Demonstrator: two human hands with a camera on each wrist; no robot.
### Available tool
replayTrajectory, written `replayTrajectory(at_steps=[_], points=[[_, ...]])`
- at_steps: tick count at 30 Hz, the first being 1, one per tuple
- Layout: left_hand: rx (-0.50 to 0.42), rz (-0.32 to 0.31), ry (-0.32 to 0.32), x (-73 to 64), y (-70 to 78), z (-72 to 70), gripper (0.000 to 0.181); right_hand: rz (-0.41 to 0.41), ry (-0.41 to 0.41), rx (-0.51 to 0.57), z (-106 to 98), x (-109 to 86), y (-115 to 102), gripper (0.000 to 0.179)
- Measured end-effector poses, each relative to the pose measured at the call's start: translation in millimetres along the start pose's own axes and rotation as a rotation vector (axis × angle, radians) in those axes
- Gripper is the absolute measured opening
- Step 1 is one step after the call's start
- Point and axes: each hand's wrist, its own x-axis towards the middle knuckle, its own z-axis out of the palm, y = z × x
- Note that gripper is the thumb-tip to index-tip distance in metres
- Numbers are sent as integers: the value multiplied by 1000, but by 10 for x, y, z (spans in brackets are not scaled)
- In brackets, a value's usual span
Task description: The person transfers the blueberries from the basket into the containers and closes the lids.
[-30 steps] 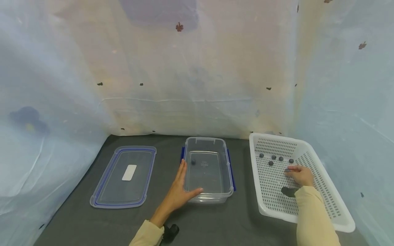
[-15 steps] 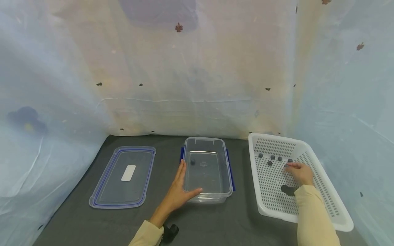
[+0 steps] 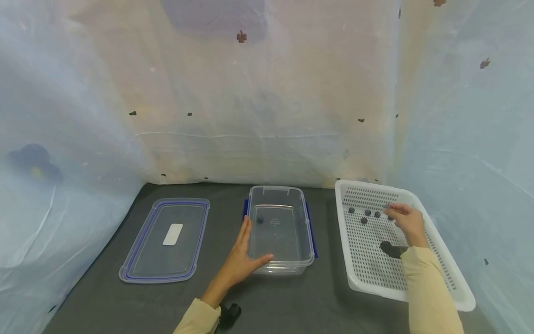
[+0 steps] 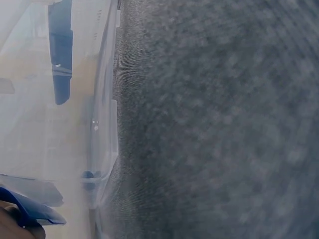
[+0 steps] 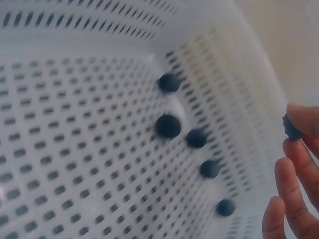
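Note:
Between thumb and fingers of my right hand (image 3: pixel 408 223) is a pinched blueberry (image 5: pixel 290 128), held up over the far part of the white perforated basket (image 3: pixel 354 278). Several more blueberries (image 5: pixel 168 126) lie on the basket's floor toward its far end. My left hand (image 3: pixel 241 260) rests with straight, spread fingers along the near left side of a clear plastic container (image 3: pixel 288 241). A single blueberry (image 3: pixel 260 219) is inside that container. Seen from the left wrist, fingertips (image 4: pixel 20 229) show beside a blue side latch (image 4: pixel 45 215).
A clear lid with a blue seal (image 3: pixel 183 218) and a white label (image 3: pixel 173 234) lies flat on the dark tabletop (image 3: pixel 313 306) at left. Patterned cloth walls (image 3: pixel 267 153) close off the back and sides. The basket stands near the right wall.
My right hand has risen from the basket's floor and moved toward its far side with the blueberry pinched. My left hand stays at the container.

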Motion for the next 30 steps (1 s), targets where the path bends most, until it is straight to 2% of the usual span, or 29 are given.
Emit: replayTrajectory(at_steps=[2, 5, 11, 16, 21, 30], points=[[2, -7, -5, -1, 10, -5, 113, -7, -25, 33, -51, -226, -311, 59], [11, -10, -12, -1, 24, -13, 114, -39, -18, 74, -76, -272, -380, 56], [28, 13, -7, 18, 32, -31, 114, -115, -31, 65, -40, -411, -593, 57], [61, 12, 1, 27, 37, -41, 116, -152, -33, 139, 7, -426, -715, 50], [104, -8, -10, 18, 51, -41, 117, -187, -94, 166, 25, -518, -932, 50], [94, -24, -22, 12, 36, -33, 118, -245, -227, 356, 182, -655, -1308, 38]])
